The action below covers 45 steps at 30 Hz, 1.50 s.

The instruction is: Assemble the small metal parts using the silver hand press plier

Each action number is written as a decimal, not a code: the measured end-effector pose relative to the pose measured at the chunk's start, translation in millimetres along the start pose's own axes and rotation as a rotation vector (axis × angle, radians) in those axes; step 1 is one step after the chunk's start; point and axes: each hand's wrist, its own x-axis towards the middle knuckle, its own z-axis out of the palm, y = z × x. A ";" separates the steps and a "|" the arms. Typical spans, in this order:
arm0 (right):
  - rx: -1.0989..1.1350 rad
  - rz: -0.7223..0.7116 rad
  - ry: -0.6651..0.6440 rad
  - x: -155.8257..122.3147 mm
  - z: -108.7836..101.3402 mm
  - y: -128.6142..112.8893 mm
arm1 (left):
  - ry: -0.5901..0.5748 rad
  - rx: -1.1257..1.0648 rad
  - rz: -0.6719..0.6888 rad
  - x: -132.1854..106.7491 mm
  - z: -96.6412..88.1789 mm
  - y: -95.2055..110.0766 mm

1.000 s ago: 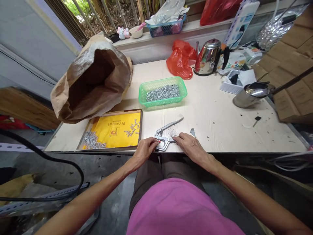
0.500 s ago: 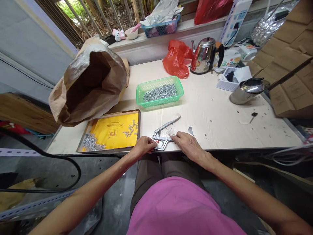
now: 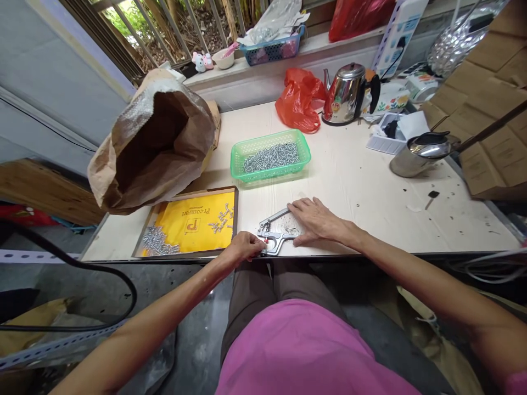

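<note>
Silver metal hand pliers (image 3: 280, 238) with a small spring and a red part lie at the table's front edge, handles spread apart and pointing right. At their jaw end, my left hand (image 3: 247, 246) is closed in a pinch; its fingertips hide what they hold. My right hand (image 3: 316, 220) reaches over the handle ends with its fingers stretched out. Its fingertips are at the upper handle, its thumb beside the lower one. Left of the pliers, a shallow tray (image 3: 236, 219) with a yellow lining holds small silver metal pieces (image 3: 158, 241), some heaped at its left, others scattered at its right.
Behind the pliers, a green plastic basket (image 3: 269, 174) holds many similar metal pieces. A large open paper bag (image 3: 152, 148) leans over the tray. Farther back are a red plastic bag (image 3: 298, 101), a steel kettle (image 3: 343, 96) and a steel jug (image 3: 420, 156).
My right hand has moved from the lower handle's end up and over both handles, its fingers opening out to the upper one. My left hand stays pinched at the jaw end.
</note>
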 end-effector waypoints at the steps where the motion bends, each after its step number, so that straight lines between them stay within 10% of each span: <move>1: -0.007 0.004 0.004 -0.2 -1.0 -1.7 | -0.001 -0.003 -0.004 0.7 -0.2 -0.2; 8: -0.009 0.039 0.022 -11.0 -6.8 -15.3 | 0.114 0.230 0.032 -6.9 1.9 -2.3; 12: 0.034 0.049 0.047 -15.6 -3.2 -19.6 | 0.399 0.548 0.482 -13.2 16.2 4.7; 16: 0.043 0.039 0.069 -18.2 2.0 -17.7 | 0.301 0.702 0.796 1.8 29.1 22.5; 25: -0.067 0.093 0.002 -20.0 -0.9 -21.2 | 0.133 0.908 0.762 28.2 18.3 46.6; 37: -0.063 0.041 0.058 -18.6 3.1 -14.9 | 0.242 0.799 0.705 26.4 28.2 39.8; 45: 0.024 0.001 0.070 -5.8 1.2 13.2 | 0.418 0.663 0.945 -9.9 82.9 7.6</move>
